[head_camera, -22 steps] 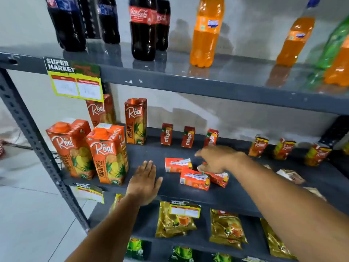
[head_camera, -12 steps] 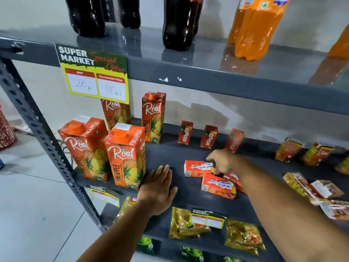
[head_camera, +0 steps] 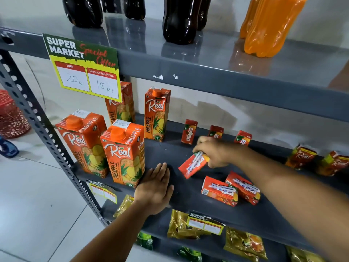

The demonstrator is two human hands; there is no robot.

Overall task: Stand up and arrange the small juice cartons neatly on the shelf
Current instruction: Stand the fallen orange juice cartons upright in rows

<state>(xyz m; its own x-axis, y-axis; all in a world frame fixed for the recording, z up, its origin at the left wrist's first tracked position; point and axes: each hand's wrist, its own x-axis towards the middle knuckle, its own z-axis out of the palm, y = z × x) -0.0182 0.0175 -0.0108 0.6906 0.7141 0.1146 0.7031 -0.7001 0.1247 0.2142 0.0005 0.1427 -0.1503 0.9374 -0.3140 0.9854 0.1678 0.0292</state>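
On the grey middle shelf (head_camera: pixel 188 193), three small red Maaza cartons stand upright at the back: one (head_camera: pixel 189 131), a second (head_camera: pixel 215 131) partly behind my hand, and a third (head_camera: pixel 243 137). My right hand (head_camera: pixel 213 153) grips the top end of another small Maaza carton (head_camera: pixel 191 166), which is tilted with its lower end near the shelf. Two more small cartons lie flat at the front: one (head_camera: pixel 220 191) and one (head_camera: pixel 243 187) beside it. My left hand (head_camera: pixel 155 188) rests flat on the shelf's front edge, fingers apart, holding nothing.
Large Real pineapple cartons (head_camera: pixel 123 154) stand at the shelf's left. Small Real cartons (head_camera: pixel 301 156) stand at the right. Cola and orange bottles (head_camera: pixel 268 25) line the upper shelf, which carries a price sign (head_camera: pixel 83 67). Snack packets (head_camera: pixel 188 225) lie on the lower shelf.
My right hand has closed on the leftmost fallen carton and lifted one end, tilting it up. My left hand has stayed flat on the shelf edge. The view has moved closer.
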